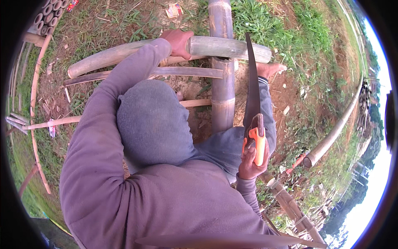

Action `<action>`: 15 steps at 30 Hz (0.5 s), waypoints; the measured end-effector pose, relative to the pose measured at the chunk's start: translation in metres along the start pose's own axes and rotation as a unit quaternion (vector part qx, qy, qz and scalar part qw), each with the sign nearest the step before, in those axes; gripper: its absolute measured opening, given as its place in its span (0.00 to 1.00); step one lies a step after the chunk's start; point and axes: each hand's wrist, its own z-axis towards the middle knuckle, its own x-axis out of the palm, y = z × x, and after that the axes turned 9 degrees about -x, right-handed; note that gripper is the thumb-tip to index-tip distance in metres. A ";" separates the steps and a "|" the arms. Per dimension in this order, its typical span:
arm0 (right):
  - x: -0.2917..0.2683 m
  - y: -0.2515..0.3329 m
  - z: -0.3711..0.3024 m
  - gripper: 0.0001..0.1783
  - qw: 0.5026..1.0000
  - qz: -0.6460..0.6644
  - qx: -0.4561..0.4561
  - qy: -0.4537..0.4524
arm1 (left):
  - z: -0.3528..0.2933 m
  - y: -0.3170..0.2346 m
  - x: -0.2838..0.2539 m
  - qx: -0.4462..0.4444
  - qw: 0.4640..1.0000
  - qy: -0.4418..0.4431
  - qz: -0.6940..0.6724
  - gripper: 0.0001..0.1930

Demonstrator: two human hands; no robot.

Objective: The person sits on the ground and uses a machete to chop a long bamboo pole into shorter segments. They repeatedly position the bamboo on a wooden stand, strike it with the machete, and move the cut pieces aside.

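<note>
My left hand [178,43] is wrapped over a thick pale-green bamboo pole [219,47]. The pole lies crosswise over a darker bamboo beam [222,112]. In my right hand [252,164] I grip a handsaw [253,89] by its orange and dark handle. Its long dark blade points away from me and passes in front of the pole near the right end. Whether the teeth touch the bamboo, I cannot tell. My bare foot [269,69] is close below that end of the pole.
Split bamboo strips [186,72] run left from the beam. Cut bamboo tubes [49,17] are stacked at the far left. Another bamboo pole [336,130] slants across the right side, and tied bamboo [292,205] lies at the lower right. Grass and bare soil surround the work.
</note>
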 end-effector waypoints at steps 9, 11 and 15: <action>0.076 -0.052 0.126 0.23 0.998 -0.056 -0.026 0.007 | -0.001 -0.007 -0.013 0.017 0.999 0.033 -0.014 0.40; 0.034 -0.044 0.069 0.24 1.000 -0.027 0.008 -0.004 | -0.003 -0.006 -0.012 0.011 0.999 0.039 -0.024 0.40; -0.005 0.009 -0.009 0.25 0.999 0.033 0.021 -0.033 | 0.006 0.004 -0.003 0.028 0.997 0.056 -0.039 0.41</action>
